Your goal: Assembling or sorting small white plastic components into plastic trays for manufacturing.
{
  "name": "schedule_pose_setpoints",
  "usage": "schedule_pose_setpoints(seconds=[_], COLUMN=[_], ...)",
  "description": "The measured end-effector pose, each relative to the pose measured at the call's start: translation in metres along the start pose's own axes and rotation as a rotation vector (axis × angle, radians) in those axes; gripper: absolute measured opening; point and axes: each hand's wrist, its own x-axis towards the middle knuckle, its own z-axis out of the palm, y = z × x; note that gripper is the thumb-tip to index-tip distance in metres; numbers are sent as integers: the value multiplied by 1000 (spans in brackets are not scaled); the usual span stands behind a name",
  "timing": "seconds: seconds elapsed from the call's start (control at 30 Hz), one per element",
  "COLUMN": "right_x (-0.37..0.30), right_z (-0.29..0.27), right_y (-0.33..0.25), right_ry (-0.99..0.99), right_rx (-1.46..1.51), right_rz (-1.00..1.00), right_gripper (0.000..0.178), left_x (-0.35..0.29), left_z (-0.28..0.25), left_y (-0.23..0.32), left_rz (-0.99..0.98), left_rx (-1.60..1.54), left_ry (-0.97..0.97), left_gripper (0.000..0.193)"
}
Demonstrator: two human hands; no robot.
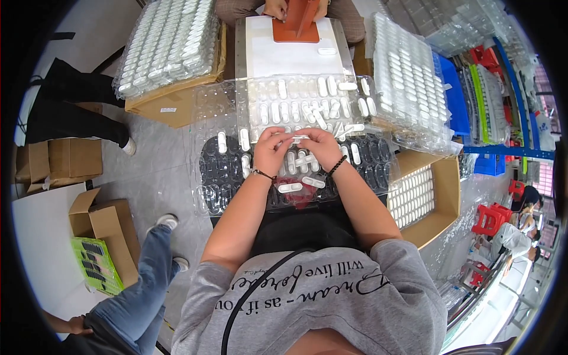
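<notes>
Two bare hands meet at the centre of the view, and clock positions are read from that point. The left hand (272, 149) and the right hand (322, 148) are each closed at the fingertips, together pinching a small white oval piece (300, 138) that bridges the narrow gap between them. The piece is held above a clear plastic tray (207, 109) with moulded hollows. Further loose white pieces (290, 188) lie on the tray, crowded from 11 to 1 o'clock and scattered at 6 o'clock; some overlap at angles. A dark beaded bracelet (337, 165) circles the right wrist.

At 12 o'clock, beyond the tray, a white-covered tabletop (254, 44) bears a red-orange stand (296, 32), with a co-worker's hands (276, 8) at its upper part. Stacks of filled clear trays rise at 10 o'clock (168, 44), above a cardboard box (177, 105), and at 2 o'clock (408, 77). At 4 o'clock, an open carton (448, 198) contains rows of similar white pieces.
</notes>
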Motion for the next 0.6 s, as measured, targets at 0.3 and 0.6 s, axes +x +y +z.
schedule_pose_setpoints(seconds=[0.3,0.6], right_x=[1,2], right_z=[10,2], right_y=[2,3], right_ry=[46,39], right_rx=[148,-2], right_rz=[-59,-5], right_gripper=[28,31], left_x=[-3,-3], left_z=[6,4], left_y=[-30,-25], left_rz=[-232,-317], left_rx=[-335,-412], left_ry=[-116,-77], left_gripper=[26,25])
